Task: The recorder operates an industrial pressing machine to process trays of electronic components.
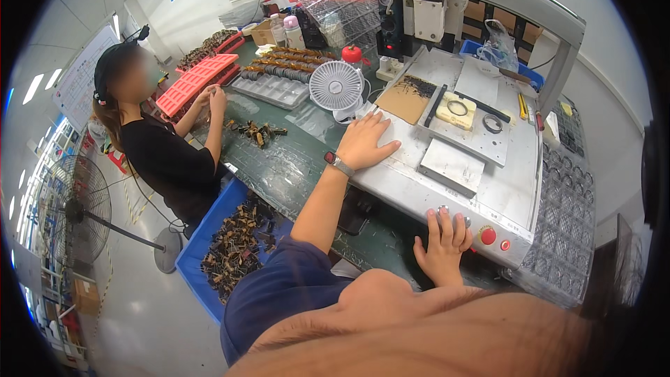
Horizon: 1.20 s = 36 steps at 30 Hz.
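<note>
My left hand (366,141) lies flat with fingers spread on the left edge of a light grey machine bed (394,174), holding nothing. My right hand (444,248) rests its extended fingers on the bed's front edge, touching round metal buttons (467,222) there. Beside it sit a large red push button (487,236) and a smaller red one (505,245). On a raised metal plate (497,148), a dark ring lies on a cream block (443,115), and a loose ring (493,123) lies to its right. A white block (452,166) stands in front. Small dark pieces (417,86) cover a cardboard sheet.
A press head (428,19) hangs over the bed's back. A small white fan (336,87) stands left of my hand. A co-worker (157,126) works at the green table (269,167). A blue bin (197,265) holds brown parts. Clear trays (558,230) are stacked at right.
</note>
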### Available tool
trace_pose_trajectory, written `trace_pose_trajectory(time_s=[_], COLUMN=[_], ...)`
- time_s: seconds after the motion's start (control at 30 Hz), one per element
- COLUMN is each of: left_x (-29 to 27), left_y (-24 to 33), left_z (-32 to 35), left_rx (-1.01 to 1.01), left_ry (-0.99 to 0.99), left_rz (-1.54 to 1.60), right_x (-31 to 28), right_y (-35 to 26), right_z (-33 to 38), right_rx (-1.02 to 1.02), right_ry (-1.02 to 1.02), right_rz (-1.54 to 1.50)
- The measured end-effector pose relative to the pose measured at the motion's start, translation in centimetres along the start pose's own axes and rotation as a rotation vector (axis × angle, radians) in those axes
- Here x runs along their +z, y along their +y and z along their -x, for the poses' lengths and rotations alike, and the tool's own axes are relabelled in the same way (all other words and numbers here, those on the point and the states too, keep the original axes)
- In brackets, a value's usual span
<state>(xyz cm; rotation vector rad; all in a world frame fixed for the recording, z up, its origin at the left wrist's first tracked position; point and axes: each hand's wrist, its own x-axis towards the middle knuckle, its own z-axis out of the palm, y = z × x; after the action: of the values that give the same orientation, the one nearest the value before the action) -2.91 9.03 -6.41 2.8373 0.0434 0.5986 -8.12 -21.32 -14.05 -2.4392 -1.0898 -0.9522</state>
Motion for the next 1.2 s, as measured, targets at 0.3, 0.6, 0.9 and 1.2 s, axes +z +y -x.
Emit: trace_pose_trajectory(time_s=[0.3,0.6,0.9,1.2], left_x=[0.20,0.24,-0.05,-0.22], left_y=[0.11,0.12,0.25,0.25], left_z=[-0.34,-0.13,-0.12,-0.07], left_rx=[0.016,0.004,-0.005,0.014], left_ry=[-0.001,-0.005,-0.012,0.002], left_rz=[0.004,0.006,0.010,0.016], right_x=[-0.06,-0.27,0.29,0.06], right_y=[0.06,0.04,0.14,-0.01], right_z=[0.09,-0.02,0.01,0.09], right_rx=[0.010,-0.010,0.002,-0.002], right_ry=[0.000,0.000,0.002,0.005], right_rz=[0.007,0.026,0.018,0.031])
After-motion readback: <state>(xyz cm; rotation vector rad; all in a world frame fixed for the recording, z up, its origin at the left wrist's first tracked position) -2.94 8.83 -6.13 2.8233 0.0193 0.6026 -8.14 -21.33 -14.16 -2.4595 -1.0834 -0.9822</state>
